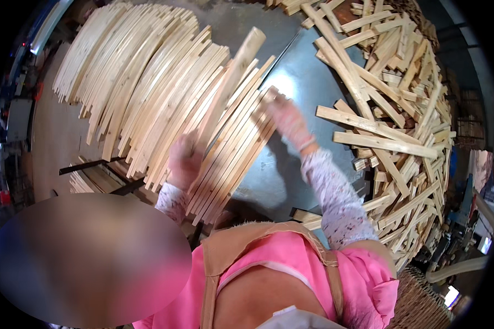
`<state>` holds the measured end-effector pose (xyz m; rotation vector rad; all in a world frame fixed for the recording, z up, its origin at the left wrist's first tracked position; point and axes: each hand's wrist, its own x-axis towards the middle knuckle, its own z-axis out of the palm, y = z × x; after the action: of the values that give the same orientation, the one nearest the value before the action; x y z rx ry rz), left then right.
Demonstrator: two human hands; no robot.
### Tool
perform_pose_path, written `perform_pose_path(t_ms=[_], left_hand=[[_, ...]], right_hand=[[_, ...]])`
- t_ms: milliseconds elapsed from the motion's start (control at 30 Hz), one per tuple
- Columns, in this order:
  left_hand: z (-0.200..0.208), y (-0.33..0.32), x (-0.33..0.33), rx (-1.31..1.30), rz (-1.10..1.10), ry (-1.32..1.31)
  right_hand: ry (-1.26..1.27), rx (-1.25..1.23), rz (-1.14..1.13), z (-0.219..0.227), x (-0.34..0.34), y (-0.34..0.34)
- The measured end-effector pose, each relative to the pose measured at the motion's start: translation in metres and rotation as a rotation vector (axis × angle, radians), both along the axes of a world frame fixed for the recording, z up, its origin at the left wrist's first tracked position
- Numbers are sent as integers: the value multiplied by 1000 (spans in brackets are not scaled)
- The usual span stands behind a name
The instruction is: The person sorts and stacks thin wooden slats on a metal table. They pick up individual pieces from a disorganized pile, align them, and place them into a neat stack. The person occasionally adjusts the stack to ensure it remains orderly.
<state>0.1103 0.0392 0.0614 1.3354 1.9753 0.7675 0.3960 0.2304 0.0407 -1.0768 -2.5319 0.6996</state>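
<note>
A long pale wooden slat (pixel 230 82) stands tilted above a row of others, its far end raised. My left hand (pixel 185 159) is closed round its near end. Under and beside it, several slats (pixel 230 159) lie side by side on the grey metal tabletop (pixel 307 170). My right hand (pixel 287 122) is at the far right end of this row, its fingers over the outermost slats. Blur hides whether those fingers grip one.
Closely packed wooden slats (pixel 126 66) reach away to the far left. On the right lies a jumbled heap of wooden pieces (pixel 406 109), some jutting over the tabletop. A dark metal bar (pixel 82 166) shows below the slats at left. A blurred oval covers the lower left.
</note>
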Motion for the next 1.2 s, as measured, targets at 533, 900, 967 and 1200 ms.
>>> perform_pose_path(t_ms=[533,900,967,1200], left_hand=[[12,-73,463,263,-996,-145],[-61,-179,611,256,-1165,691],[-72,-171,603,278,-1152,732],[-75,-178,631,283,-1006,781]], right_hand=[[516,255,-1462,94,397,-386],[757,340,-2738,-146,791,-866],[921,334,-2812,-160,800,-879],[-86,-394,-2499,-206,865,-896]])
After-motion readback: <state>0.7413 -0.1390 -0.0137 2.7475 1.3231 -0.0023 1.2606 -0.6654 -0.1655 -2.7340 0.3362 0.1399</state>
